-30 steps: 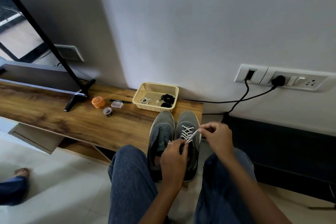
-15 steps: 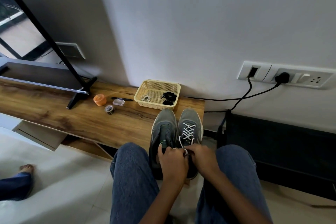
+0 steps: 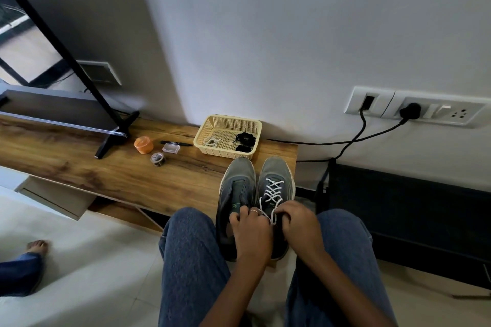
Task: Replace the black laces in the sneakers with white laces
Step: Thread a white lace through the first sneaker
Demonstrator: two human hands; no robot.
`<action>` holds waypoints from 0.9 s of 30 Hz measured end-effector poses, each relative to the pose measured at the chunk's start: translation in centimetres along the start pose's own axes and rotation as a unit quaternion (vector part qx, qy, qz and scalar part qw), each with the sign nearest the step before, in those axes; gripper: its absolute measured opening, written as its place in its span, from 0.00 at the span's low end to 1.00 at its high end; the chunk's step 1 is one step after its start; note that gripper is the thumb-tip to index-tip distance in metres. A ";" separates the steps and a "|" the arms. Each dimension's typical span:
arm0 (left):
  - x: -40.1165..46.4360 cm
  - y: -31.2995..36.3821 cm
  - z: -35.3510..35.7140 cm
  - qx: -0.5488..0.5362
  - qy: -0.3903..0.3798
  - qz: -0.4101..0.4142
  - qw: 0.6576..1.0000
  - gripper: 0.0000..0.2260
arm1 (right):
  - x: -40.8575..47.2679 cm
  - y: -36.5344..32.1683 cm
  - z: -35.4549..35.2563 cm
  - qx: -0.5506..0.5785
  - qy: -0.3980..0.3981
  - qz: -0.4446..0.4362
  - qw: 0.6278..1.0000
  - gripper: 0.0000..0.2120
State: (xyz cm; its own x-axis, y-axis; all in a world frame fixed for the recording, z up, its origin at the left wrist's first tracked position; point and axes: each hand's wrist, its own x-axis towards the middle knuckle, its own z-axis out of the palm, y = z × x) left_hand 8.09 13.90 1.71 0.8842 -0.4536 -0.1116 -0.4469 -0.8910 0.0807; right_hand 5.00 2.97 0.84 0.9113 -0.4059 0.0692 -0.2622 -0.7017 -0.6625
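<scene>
The pair of grey mesh sneakers (image 3: 255, 194) is stood side by side at the near end of the wooden bench top (image 3: 106, 167), and the white woven lace (image 3: 272, 190) is crossed up the right one, its loose ends being pinched by the curled fingers of the left hand (image 3: 251, 231) and the right hand (image 3: 299, 223) at the top eyelets. A slack or lopsided lacing is risked if one end is pulled harder than the other. The left sneaker is seen without white lace; a spare white coil (image 3: 211, 141) and black laces (image 3: 244, 141) are kept in the cream plastic basket (image 3: 228, 122).
</scene>
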 end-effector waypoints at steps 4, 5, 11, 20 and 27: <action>-0.1 -0.5 0.2 -0.051 0.040 -0.002 0.998 0.08 | -0.2 0.3 -0.1 0.060 0.056 0.023 0.996 0.10; 0.1 -0.6 0.4 -0.067 0.046 0.015 0.997 0.05 | -0.2 0.3 0.0 0.064 0.054 0.024 0.996 0.10; 1.0 -0.3 1.7 -0.110 0.036 0.144 0.983 0.05 | -0.4 0.7 1.2 0.069 0.015 0.044 0.997 0.10; 0.1 -1.5 0.7 -0.269 0.129 -0.026 0.954 0.11 | 0.3 1.3 -0.2 0.103 0.112 0.105 0.983 0.09; 1.0 -1.6 -0.4 -0.185 -0.033 -0.097 0.977 0.11 | -0.1 2.2 1.6 0.077 -0.014 0.169 0.982 0.11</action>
State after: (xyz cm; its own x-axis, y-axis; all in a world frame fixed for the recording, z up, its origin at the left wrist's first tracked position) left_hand 9.75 14.87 1.82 0.9314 -0.2877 -0.2231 -0.1804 -0.8969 0.4037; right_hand 4.80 2.39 -1.79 0.7888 -0.5833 -0.1938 -0.5026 -0.4306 -0.7496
